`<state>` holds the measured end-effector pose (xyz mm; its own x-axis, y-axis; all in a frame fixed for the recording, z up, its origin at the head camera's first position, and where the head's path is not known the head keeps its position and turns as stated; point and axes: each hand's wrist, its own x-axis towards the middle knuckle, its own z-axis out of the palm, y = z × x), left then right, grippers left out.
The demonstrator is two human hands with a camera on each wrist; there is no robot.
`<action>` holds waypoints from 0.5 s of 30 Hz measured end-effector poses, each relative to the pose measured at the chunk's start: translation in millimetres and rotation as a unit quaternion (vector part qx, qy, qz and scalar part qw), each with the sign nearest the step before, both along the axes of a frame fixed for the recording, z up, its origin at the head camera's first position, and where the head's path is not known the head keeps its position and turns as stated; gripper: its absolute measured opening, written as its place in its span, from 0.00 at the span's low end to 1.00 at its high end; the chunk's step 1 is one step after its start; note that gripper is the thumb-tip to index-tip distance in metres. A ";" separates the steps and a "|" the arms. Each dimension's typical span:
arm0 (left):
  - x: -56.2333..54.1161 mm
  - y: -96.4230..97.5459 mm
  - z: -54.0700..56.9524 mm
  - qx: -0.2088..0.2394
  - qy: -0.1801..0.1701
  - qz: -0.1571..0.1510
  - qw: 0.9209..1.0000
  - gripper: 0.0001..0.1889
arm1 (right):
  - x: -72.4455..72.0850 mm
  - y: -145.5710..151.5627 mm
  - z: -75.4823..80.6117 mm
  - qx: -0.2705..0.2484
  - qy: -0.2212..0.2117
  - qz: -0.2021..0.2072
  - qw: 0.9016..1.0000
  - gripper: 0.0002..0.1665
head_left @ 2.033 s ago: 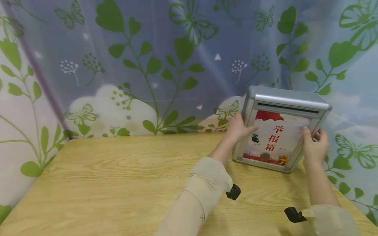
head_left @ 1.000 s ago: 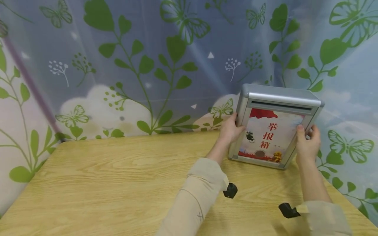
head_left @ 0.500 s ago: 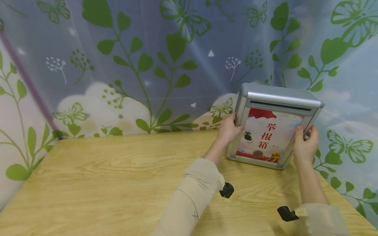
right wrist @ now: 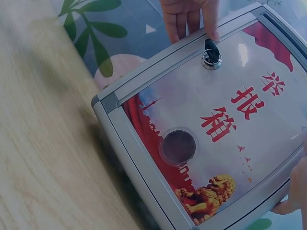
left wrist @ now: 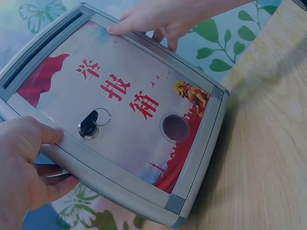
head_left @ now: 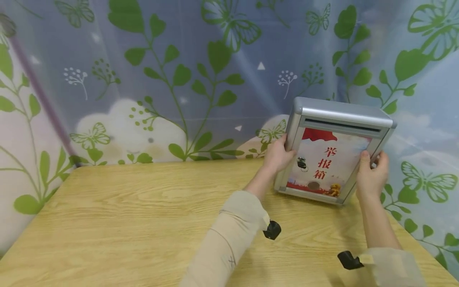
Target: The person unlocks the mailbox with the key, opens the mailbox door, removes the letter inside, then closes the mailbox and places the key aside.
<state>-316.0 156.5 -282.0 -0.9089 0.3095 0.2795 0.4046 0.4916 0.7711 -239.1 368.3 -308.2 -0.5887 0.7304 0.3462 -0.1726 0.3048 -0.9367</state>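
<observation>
A silver metal drop box [head_left: 328, 155] with a slot near its top stands tilted above the right part of the wooden table. Red Chinese characters and a red drape are printed on its front. A key with a ring [left wrist: 89, 125] sits in the front lock, near the left edge. My left hand [head_left: 277, 156] grips the box's left side, thumb on the front frame. My right hand [head_left: 373, 175] holds the right side, thumb in front and fingers round behind. Shadow lies under the bottom edge; whether it touches the table cannot be told.
The wooden table [head_left: 143, 207] spreads out to the left and in front of the box. A curtain [head_left: 172, 79] printed with leaves and butterflies hangs behind the table and along both sides, close behind the box.
The box has shifted slightly left and, in the last half second, a little up, with both hands keeping their hold. The head view has swung slightly.
</observation>
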 end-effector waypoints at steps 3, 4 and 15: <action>0.5 -6.8 5.1 0.006 0.004 -0.001 1.000 0.33 | -0.9 -5.8 5.3 -0.016 0.017 0.010 1.000 0.25; 0.9 -9.2 6.8 0.006 0.006 -0.001 1.000 0.33 | -1.2 -7.9 6.5 -0.020 0.023 0.012 0.999 0.25; 3.2 -29.1 6.8 0.020 0.002 0.000 1.000 0.33 | -2.0 -25.1 7.5 0.022 -0.004 0.018 1.000 0.27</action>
